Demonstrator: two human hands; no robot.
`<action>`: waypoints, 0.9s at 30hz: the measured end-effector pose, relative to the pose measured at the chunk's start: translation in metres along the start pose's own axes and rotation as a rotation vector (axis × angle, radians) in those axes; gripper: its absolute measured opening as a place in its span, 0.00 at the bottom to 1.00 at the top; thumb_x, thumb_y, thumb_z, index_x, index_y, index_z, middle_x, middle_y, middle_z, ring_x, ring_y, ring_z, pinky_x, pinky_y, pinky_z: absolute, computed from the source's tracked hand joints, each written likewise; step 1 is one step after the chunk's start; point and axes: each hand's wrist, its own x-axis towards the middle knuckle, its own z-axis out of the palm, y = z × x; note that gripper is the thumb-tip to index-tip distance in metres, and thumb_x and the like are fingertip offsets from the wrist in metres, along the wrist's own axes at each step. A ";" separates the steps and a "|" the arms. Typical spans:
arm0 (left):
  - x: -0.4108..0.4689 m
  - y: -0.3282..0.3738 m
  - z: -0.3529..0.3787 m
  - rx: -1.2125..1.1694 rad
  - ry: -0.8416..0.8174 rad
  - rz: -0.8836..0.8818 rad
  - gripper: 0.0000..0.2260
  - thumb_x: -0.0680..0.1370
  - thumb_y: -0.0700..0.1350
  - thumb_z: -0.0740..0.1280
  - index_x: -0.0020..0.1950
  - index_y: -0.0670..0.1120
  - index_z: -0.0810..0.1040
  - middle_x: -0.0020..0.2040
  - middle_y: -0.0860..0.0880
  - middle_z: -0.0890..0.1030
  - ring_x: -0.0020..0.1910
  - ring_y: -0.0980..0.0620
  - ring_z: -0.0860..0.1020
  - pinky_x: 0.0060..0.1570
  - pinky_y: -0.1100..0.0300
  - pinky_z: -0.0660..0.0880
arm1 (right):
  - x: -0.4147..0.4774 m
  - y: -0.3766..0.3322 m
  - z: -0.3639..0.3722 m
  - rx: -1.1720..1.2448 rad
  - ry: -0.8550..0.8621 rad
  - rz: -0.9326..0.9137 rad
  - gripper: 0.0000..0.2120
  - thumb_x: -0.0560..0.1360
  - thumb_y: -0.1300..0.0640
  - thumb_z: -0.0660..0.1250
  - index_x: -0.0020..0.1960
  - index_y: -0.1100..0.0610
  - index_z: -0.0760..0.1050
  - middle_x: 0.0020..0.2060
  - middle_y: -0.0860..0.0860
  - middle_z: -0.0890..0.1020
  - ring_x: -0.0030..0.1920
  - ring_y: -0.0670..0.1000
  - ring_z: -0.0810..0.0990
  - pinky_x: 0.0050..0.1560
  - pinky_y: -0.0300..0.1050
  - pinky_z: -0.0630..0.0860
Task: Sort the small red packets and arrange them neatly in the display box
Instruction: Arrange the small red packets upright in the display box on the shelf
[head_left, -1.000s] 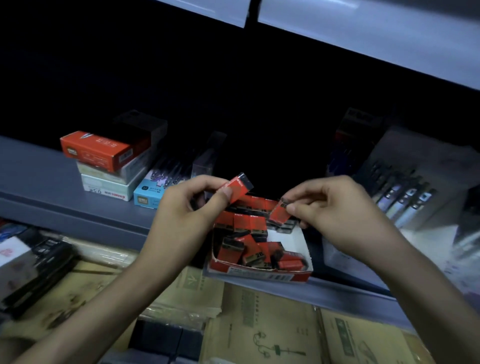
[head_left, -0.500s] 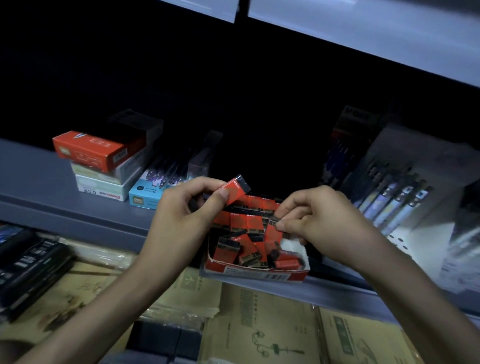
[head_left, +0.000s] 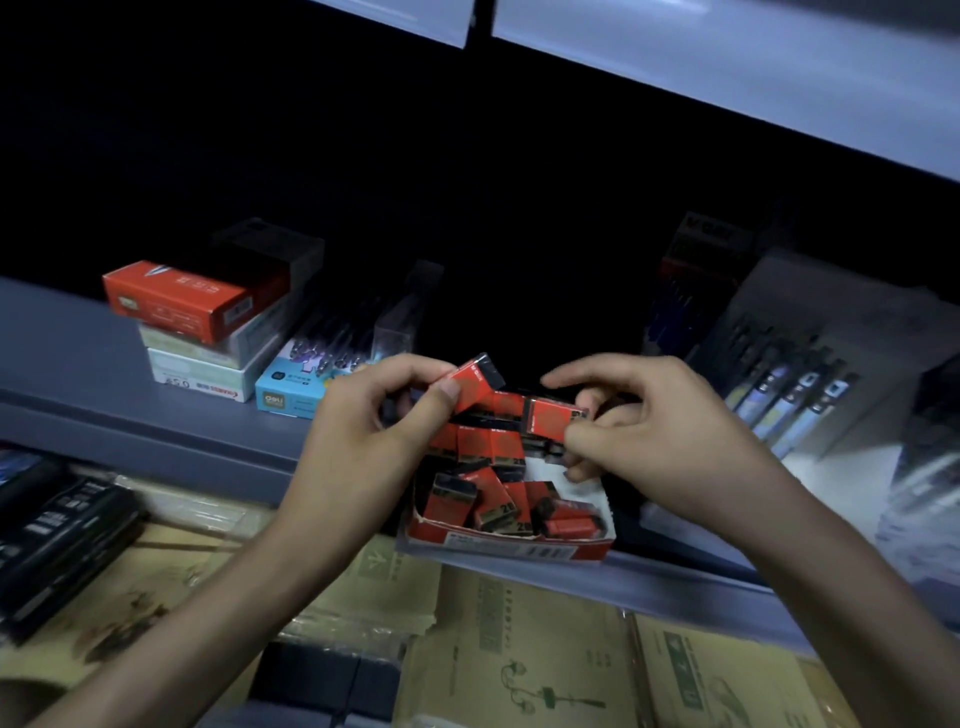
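1. The left hand (head_left: 363, 415) has a narrow grip on one packet (head_left: 475, 382), pinched between thumb and fingers and tilted up.
2. Just right of this grip, the right hand (head_left: 660, 441) pinches a second packet (head_left: 550, 418) above the box (head_left: 509, 548).
3. Below both grips, the box stands at the shelf (head_left: 78, 364) edge. Its back rows look tidy; the front packets lie loose and tilted, so I judge the sorting about half done.
4. The packets are small, red with black ends.

Two bare forearms, left hand (head_left: 363, 431) and right hand (head_left: 660, 436) both ungloved, short nails, sleeves out of view.
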 end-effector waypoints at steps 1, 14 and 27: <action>0.000 0.000 0.000 0.002 0.001 0.004 0.06 0.82 0.48 0.69 0.50 0.52 0.86 0.46 0.45 0.85 0.49 0.36 0.82 0.52 0.31 0.78 | 0.000 0.000 0.001 0.038 -0.026 0.005 0.17 0.76 0.68 0.68 0.57 0.51 0.84 0.40 0.57 0.83 0.37 0.53 0.88 0.46 0.50 0.85; 0.001 -0.002 -0.001 0.014 0.004 0.007 0.07 0.83 0.46 0.69 0.50 0.52 0.87 0.45 0.46 0.85 0.49 0.35 0.81 0.53 0.32 0.77 | 0.004 0.009 0.003 0.099 0.101 -0.052 0.07 0.73 0.65 0.73 0.43 0.54 0.86 0.36 0.51 0.86 0.37 0.47 0.84 0.40 0.35 0.77; 0.000 -0.006 0.005 0.012 0.003 -0.011 0.06 0.82 0.46 0.69 0.50 0.50 0.86 0.43 0.47 0.85 0.47 0.41 0.83 0.52 0.37 0.79 | -0.007 0.024 0.010 -0.208 0.186 -0.158 0.11 0.72 0.62 0.73 0.45 0.45 0.84 0.33 0.46 0.83 0.33 0.43 0.80 0.36 0.37 0.74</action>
